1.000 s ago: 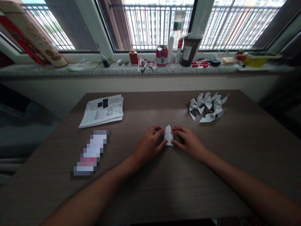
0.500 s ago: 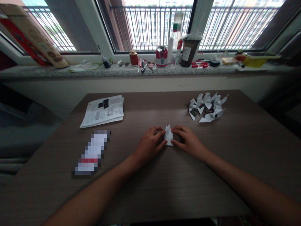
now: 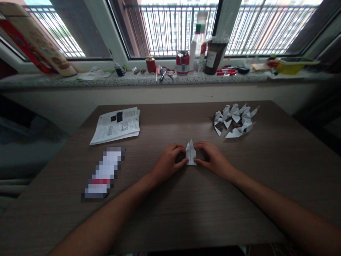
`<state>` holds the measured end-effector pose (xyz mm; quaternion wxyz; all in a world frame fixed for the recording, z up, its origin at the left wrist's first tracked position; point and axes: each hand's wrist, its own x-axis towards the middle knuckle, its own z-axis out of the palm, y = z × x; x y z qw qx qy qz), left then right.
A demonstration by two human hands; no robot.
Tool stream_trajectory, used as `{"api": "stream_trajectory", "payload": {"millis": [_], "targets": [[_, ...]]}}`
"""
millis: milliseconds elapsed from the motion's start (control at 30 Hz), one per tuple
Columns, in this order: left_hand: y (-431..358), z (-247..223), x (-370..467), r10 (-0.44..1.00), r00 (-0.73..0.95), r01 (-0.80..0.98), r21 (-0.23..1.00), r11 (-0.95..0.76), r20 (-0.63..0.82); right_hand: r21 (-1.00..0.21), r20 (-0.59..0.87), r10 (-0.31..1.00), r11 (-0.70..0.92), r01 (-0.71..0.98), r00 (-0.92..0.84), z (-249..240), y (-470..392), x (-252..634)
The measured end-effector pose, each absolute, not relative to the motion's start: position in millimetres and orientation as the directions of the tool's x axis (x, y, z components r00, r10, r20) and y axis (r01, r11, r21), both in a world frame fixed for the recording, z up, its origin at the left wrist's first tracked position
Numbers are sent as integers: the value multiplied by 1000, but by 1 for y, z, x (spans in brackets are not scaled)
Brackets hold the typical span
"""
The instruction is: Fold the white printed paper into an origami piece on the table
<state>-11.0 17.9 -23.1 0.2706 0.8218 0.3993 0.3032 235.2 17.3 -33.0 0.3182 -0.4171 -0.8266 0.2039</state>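
Note:
A small piece of folded paper (image 3: 191, 155) with pointed tips at its far end is at the middle of the table. My left hand (image 3: 170, 160) grips its left edge, thumb near the bottom corner and fingers higher up. On the opposite edge, my right hand (image 3: 212, 158) holds it the same way with curved fingers. Several folded paper pieces (image 3: 236, 121) stand in a ring farther back on the right. A stack of printed sheets (image 3: 115, 126) lies at the back left.
Left of my forearm, a pixelated flat object (image 3: 105, 172) rests on the wooden table (image 3: 165, 213). Along the stone windowsill (image 3: 106, 82) stand a red can (image 3: 182, 63), a dark drink cup (image 3: 215, 55), a bottle (image 3: 198, 46), a yellow container (image 3: 290, 67) and small tools.
The fingers of my left hand have shifted slightly at the paper's left edge, showing more of its surface. My right hand stays almost where it was.

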Motion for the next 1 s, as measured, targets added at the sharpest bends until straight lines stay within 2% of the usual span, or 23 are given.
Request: {"api": "stream_trajectory", "payload": {"millis": [167,500,667,833,1000], "targets": [[19,-25,-12,813,508,487,684,-543,284,-616,339,823,560,554,-455,-33,17,236],[16,-23,-12,780,555,499,635,-590,289,-547,408,735,672,500,-542,-31,16,236],[14,-22,-18,747,600,500,595,-629,286,-532,384,720,684,499,-578,-27,11,235],[13,-25,-20,742,611,523,565,-639,274,-476,358,683,720,505,-637,-25,8,238],[11,-27,-21,720,631,532,514,-672,289,-369,352,632,771,518,-690,-24,6,240]]}}
